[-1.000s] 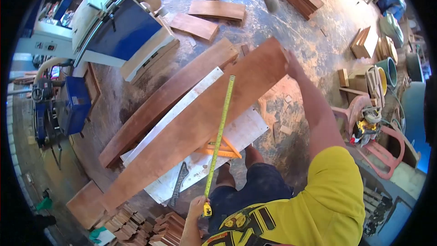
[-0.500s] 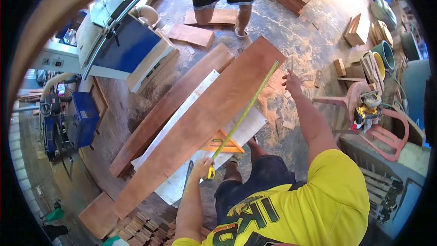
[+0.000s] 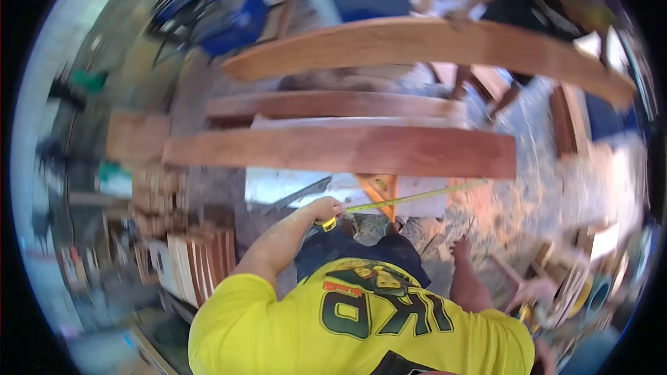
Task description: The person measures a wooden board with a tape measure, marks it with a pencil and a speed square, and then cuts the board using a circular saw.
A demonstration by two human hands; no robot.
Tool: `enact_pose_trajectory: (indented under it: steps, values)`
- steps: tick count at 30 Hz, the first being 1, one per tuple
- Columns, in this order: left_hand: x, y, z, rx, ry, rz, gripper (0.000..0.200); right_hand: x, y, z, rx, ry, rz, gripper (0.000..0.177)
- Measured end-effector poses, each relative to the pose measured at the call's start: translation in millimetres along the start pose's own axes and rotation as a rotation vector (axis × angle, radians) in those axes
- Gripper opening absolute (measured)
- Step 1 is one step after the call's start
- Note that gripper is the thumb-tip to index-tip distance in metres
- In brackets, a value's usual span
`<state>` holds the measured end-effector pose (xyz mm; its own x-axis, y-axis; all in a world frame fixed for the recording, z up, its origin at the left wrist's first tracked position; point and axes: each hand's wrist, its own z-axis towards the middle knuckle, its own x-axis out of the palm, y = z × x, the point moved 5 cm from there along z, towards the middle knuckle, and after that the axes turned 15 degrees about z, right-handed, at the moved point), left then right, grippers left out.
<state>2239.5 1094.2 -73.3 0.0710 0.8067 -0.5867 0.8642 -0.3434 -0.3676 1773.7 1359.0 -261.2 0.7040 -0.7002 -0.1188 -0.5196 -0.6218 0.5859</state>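
My left hand (image 3: 326,210) is closed around the yellow tape measure (image 3: 328,223). Its extended blade (image 3: 417,196) reaches to the right, below the near edge of a long reddish-brown board (image 3: 340,151). An orange triangular square (image 3: 379,191) and a dark handsaw (image 3: 302,193) lie on the pale sheet (image 3: 267,184) beyond my left hand. My right hand (image 3: 460,246), lower right of the blade's end, holds a thin pencil-like stick (image 3: 471,223) upright. Its fingers are blurred.
A person (image 3: 531,10) across from me holds another long curved board (image 3: 389,42). Behind the near board lies a darker board (image 3: 333,104). Stacked wood pieces (image 3: 201,257) stand at left; a pinkish chair (image 3: 524,281) is at lower right.
The view has swung round, so the boards now run crosswise. The tape blade's end is off the near board. The curved board in the other person's hands has come fully into view.
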Motion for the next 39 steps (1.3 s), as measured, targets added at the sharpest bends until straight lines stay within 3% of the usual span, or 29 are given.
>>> enact_pose_trajectory:
  steps: [3, 10, 14, 19, 24, 26, 28, 32, 36, 39]
  values:
    - [14.5, 12.6, -35.3, -0.057, -0.079, -0.078, 0.033, 36.3, 30.0, -3.6, -0.037, 0.085, -0.066, 0.037]
    - [55.7, 31.7, -111.3, -0.161, -0.236, -0.374, 0.037, 134.9, 156.5, -9.3, -0.367, 0.312, -0.258, 0.034]
    - [98.9, 57.3, -146.7, -0.239, -0.343, -0.469, 0.036, 189.2, 182.9, -35.1, -0.395, 0.405, -0.341, 0.032]
    - [172.1, 102.0, -208.8, -0.339, -0.481, -0.474, 0.033, 251.1, 151.5, -85.2, -0.350, 0.590, -0.499, 0.031]
    - [241.3, 119.8, -310.0, -0.487, -0.544, -0.538, 0.032, 322.8, 99.1, -134.8, -0.444, 0.804, -0.926, 0.030]
    - [271.0, 122.3, -333.3, -0.495, -0.517, -0.545, 0.032, 351.5, 83.8, -148.3, -0.422, 0.860, -0.923, 0.031]
    - [290.1, 123.6, -339.2, -0.471, -0.471, -0.528, 0.031, 378.9, 67.1, -161.9, -0.380, 0.992, -0.944, 0.031]
    - [313.6, 127.0, -313.5, -0.460, -0.442, -0.551, 0.031, 398.2, 48.1, -226.0, -0.271, 0.987, -1.026, 0.040]
    - [317.4, 129.8, -295.1, -0.476, -0.514, -0.701, 0.029, 393.5, 31.4, -207.8, -0.254, 1.010, -1.012, 0.044]
    - [365.6, 148.2, -251.7, -0.369, -0.657, -0.638, 0.029, 376.4, 25.8, -187.2, -0.205, 1.000, -1.061, 0.041]
